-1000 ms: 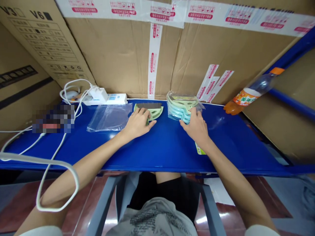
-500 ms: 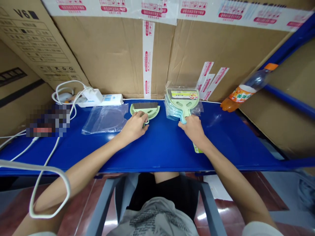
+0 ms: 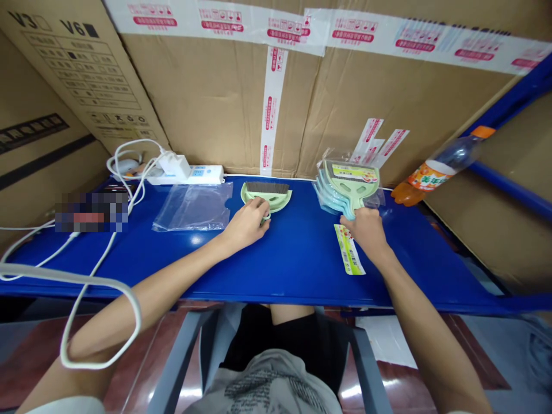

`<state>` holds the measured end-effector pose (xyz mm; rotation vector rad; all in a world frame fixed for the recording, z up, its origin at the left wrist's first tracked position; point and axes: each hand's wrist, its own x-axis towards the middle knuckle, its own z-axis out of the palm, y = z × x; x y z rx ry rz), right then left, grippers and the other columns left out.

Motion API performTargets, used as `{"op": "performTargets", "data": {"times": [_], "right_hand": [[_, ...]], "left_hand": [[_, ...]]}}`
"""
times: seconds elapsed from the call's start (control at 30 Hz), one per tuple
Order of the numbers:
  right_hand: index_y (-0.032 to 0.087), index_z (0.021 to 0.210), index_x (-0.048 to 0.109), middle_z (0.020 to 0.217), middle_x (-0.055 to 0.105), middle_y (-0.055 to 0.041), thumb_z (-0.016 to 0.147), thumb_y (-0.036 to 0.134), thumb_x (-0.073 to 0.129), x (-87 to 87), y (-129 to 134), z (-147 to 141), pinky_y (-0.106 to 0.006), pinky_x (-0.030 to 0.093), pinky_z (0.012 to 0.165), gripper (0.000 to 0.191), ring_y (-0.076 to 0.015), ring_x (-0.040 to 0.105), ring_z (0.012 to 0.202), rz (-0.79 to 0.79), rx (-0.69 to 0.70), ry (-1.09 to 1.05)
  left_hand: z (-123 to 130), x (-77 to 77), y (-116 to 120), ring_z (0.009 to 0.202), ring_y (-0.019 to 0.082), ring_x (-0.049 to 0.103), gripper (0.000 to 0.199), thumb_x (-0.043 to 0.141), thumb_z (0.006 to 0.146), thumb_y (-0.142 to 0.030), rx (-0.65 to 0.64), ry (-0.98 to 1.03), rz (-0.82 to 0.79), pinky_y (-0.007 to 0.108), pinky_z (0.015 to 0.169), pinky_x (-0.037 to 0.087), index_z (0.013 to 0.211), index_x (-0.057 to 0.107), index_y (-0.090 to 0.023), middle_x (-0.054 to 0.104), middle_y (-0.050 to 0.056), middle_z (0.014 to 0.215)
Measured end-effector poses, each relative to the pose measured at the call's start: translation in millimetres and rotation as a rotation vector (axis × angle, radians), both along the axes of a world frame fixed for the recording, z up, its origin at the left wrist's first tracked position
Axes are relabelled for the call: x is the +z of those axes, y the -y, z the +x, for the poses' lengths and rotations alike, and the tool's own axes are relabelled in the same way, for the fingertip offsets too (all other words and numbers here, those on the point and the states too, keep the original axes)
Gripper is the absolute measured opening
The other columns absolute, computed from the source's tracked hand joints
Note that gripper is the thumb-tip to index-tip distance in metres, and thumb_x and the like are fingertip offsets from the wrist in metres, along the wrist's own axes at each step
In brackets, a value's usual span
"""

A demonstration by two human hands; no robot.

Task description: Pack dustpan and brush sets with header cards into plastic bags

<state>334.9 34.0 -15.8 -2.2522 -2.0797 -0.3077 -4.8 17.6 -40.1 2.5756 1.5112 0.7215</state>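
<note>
My left hand (image 3: 248, 225) is closed around the handle of a small light-green dustpan (image 3: 282, 201), which lies on the blue table with a dark-bristled brush (image 3: 267, 188) in it. Farther right, my right hand (image 3: 369, 231) grips the handle end of a stack of bagged dustpan-and-brush sets (image 3: 353, 187). The top set is green with a yellow label strip, and bluish ones show beneath it. Just below this hand a loose yellow-green label card (image 3: 350, 250) lies flat. A clear plastic bag (image 3: 194, 208) rests left of the single dustpan.
Cardboard boxes (image 3: 207, 103) wall off the back of the blue table (image 3: 276, 270). A white power strip (image 3: 207, 173) and looping white cables (image 3: 101, 259) occupy the left side. An orange-capped drink bottle (image 3: 440, 169) leans at the right by a blue frame bar.
My right hand has shifted the stack to the right, and the label card that my forearm mostly covered now shows. My left hand stays on the single dustpan. The camera view has swung slightly.
</note>
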Motion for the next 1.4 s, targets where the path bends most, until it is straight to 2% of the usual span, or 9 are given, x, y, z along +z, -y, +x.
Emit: {"op": "performTargets", "data": {"times": [0.33,0.47,0.6,0.77,0.93,1.0,1.13,1.23,1.4], "right_hand": [[0.009,0.119,0.078,0.128,0.077,-0.0278,0.105,0.054,0.066,22.7,3.6,0.1,-0.043,0.055,0.092,0.048,-0.0425,0.073,0.124,-0.106,-0.056,-0.017],[0.013,0.096,0.078,0.103,0.08,-0.025,0.107,0.068,0.055,43.6,-11.7,7.6,-0.047,0.056,0.091,0.06,-0.0396,0.078,0.103,-0.179,-0.067,-0.238],[0.015,0.081,0.074,0.091,0.08,-0.0201,0.112,0.048,0.048,66.3,-32.0,11.0,-0.042,0.06,0.072,0.052,-0.029,0.078,0.072,-0.257,-0.113,-0.54],[0.016,0.077,0.077,0.083,0.079,-0.0143,0.1,0.027,0.064,98.5,-27.2,9.0,-0.041,0.062,0.071,0.029,-0.0282,0.076,0.075,-0.288,-0.139,-0.615],[0.01,0.111,0.084,0.119,0.077,-0.0254,0.106,0.031,0.058,121.0,11.8,-18.2,-0.047,0.056,0.09,0.034,-0.0335,0.073,0.101,0.335,-0.107,-0.192],[0.009,0.115,0.083,0.132,0.072,-0.026,0.109,0.029,0.05,113.4,20.5,-46.8,-0.043,0.054,0.091,0.039,-0.0308,0.072,0.103,0.512,0.037,-0.183],[0.014,0.111,0.079,0.12,0.072,-0.0135,0.107,0.026,0.06,64.2,6.0,-115.4,-0.036,0.054,0.095,0.023,-0.0197,0.068,0.087,0.086,0.648,-0.347],[0.015,0.136,0.071,0.143,0.062,-0.0158,0.105,0.02,0.066,21.8,-20.2,-147.8,-0.034,0.056,0.09,0.032,-0.0156,0.067,0.085,-0.091,0.836,-0.463],[0.014,0.123,0.075,0.137,0.064,-0.0146,0.108,0.008,0.054,-11.6,-45.0,-154.2,-0.035,0.055,0.106,0.026,-0.0172,0.069,0.106,-0.111,1.041,-0.592]], "left_hand": [[-12.7,0.4,-15.5,0.092,0.028,0.071,0.014,0.068,0.102,-0.024,0.08,0.03,-0.031,0.042,0.085,0.058,0.095,0.056,-0.022,0.068,0.01,0.107],[-15.9,-1.4,-20.2,0.093,0.028,0.071,0.016,0.07,0.103,-0.027,0.087,0.035,-0.013,0.041,0.084,0.057,0.095,0.056,-0.022,0.069,0.01,0.107],[-18.7,-2.3,-23.3,0.092,0.028,0.07,0.022,0.073,0.102,-0.029,0.091,0.058,-0.01,0.04,0.083,0.056,0.093,0.054,-0.023,0.068,0.01,0.105],[-24.1,-7.4,-32.4,0.09,0.026,0.068,0.034,0.08,0.1,-0.039,0.048,0.127,-0.002,0.039,0.084,0.056,0.091,0.051,-0.024,0.067,0.008,0.104],[-28.7,-9.7,-38.5,0.093,0.026,0.068,0.036,0.077,0.101,-0.046,-0.011,0.169,-0.018,0.042,0.089,0.057,0.101,0.049,-0.024,0.067,0.009,0.108],[-32.4,-9.3,-39.3,0.092,0.025,0.068,0.038,0.076,0.1,-0.042,-0.059,0.201,-0.037,0.042,0.089,0.057,0.115,0.046,-0.023,0.066,0.01,0.115],[-42.2,-13.1,-45.6,0.099,0.024,0.069,0.056,0.081,0.092,-0.036,-0.18,0.307,-0.042,0.043,0.09,0.06,0.122,0.036,-0.024,0.058,0.012,0.127],[-47.5,-19.9,-55.0,0.103,0.026,0.069,0.062,0.087,0.088,-0.047,-0.246,0.361,-0.025,0.045,0.089,0.062,0.118,0.036,-0.026,0.055,0.01,0.123],[-50.9,-27.2,-65.6,0.107,0.029,0.065,0.076,0.09,0.082,-0.069,-0.254,0.392,-0.023,0.051,0.093,0.063,0.115,0.037,-0.026,0.053,0.01,0.121]]}}
